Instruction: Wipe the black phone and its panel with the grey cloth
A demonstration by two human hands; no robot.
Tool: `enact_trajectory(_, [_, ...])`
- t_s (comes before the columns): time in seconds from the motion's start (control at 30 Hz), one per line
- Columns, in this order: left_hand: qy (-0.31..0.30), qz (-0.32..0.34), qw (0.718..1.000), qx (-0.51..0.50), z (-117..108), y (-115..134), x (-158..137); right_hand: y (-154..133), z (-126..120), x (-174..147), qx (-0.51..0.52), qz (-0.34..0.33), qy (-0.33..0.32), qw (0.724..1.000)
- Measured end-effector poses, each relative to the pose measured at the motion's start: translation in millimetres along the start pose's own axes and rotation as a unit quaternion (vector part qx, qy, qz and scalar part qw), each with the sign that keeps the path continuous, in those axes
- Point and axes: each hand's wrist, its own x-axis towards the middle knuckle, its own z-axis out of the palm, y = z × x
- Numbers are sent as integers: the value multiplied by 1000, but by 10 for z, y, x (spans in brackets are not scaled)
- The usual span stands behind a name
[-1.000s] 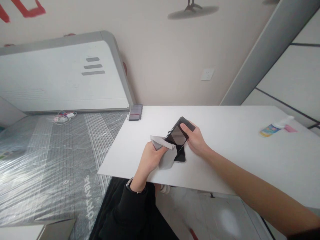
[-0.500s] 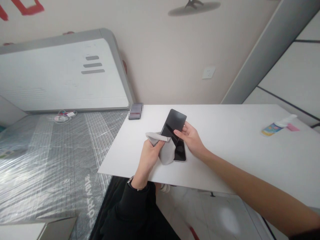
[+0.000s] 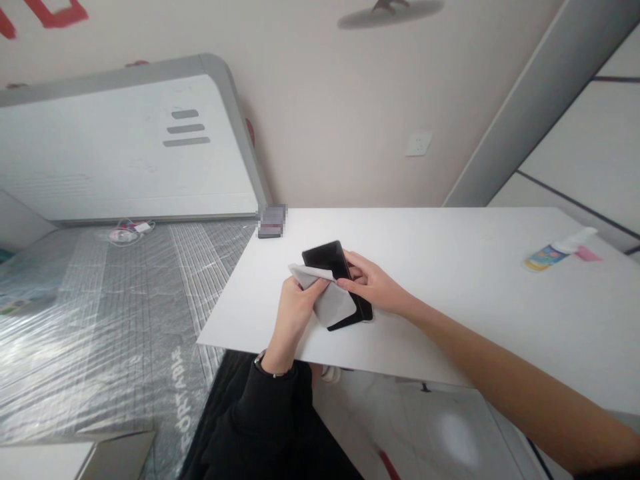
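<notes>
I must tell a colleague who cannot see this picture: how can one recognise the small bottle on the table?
Start at the white table and follow it to its far right side, away from both hands. There the small bottle lies on its side, alone, beside a pink scrap. Its blue and yellow label and white top set it apart from the black phone and grey cloth.

— Any writing you can make out?
— Only on the plastic-wrapped grey mattress, near its lower edge: pale capitals ending in "ORTABLE", the start cut off.
— And the spray bottle?
— Its label is coloured, but too small to read. The red marks on the wall are cropped, unreadable.
</notes>
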Motion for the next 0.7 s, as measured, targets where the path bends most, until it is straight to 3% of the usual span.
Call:
enact_trajectory(0.17, [71, 24, 992, -102, 40, 18, 30, 61, 23, -3, 40, 15, -18, 999])
enact_trajectory(0.33, [139, 63, 954, -258, -3, 31, 110, 47, 32, -22, 76, 53, -32, 995])
enact_trajectory(0.5, [142, 40, 942, -301, -22, 11, 133, 26, 4, -8, 63, 103, -50, 991])
enact_trajectory(0.57, [131, 32, 944, -303, -14, 16, 124, 27, -15, 8, 60, 94, -26, 993])
enact_trajectory(0.7, [122, 23, 947, -297, -4, 40, 109, 20, -47, 36, 123, 68, 93, 986])
